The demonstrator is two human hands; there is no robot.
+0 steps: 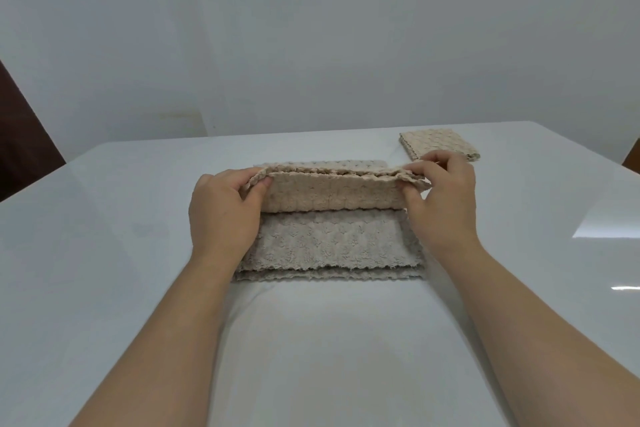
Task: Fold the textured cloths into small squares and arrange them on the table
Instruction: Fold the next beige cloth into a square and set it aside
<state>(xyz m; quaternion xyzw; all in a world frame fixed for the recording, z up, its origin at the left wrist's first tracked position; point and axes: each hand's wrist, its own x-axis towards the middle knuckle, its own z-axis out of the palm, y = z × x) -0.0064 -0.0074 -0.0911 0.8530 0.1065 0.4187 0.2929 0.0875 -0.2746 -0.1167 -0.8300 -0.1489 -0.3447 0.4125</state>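
A beige textured cloth (332, 192) is held up at the middle of the white table (121, 236). My left hand (223, 211) pinches its left end and my right hand (441, 198) pinches its right end, with the upper edge raised and the cloth doubled over. Beneath it lies a flat stack of grey-beige textured cloths (325, 246), whose near edges show two layers. A folded cloth square (440, 146) rests at the far right of the table, just beyond my right hand.
A pale wall stands behind the table's far edge. Dark brown furniture (20, 135) shows at the left edge, and a small brown piece at the right edge. Bare glossy tabletop stretches to the left, right and near side of the stack.
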